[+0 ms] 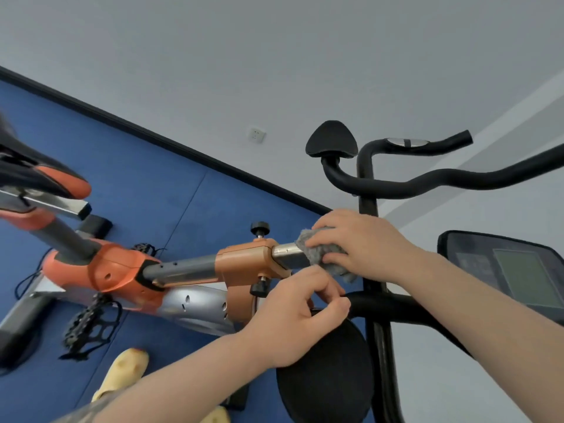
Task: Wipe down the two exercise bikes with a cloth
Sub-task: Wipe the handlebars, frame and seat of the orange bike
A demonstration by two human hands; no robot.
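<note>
The right hand, at centre right of the frame, grips a grey cloth with fingers curled over it, pressing it against the bare metal end of the orange bike's handlebar post. The cloth sits just past the edge of the orange clamp collar, which carries a black knob above and another below. The left hand, lower centre, has its fingers curled and the thumb meeting the fingertips beside the black handlebar tube; whether it pinches anything cannot be told. The orange bike lies across the left half of the frame, saddle at the far left edge, pedals low left. Black handlebars cross the upper right, crowding the space above the right hand. A second machine's console stands at the right edge, close to the right forearm. Open blue floor lies behind the orange frame up to the dark skirting along the grey wall. A yellow shoe shows at lower left.
</note>
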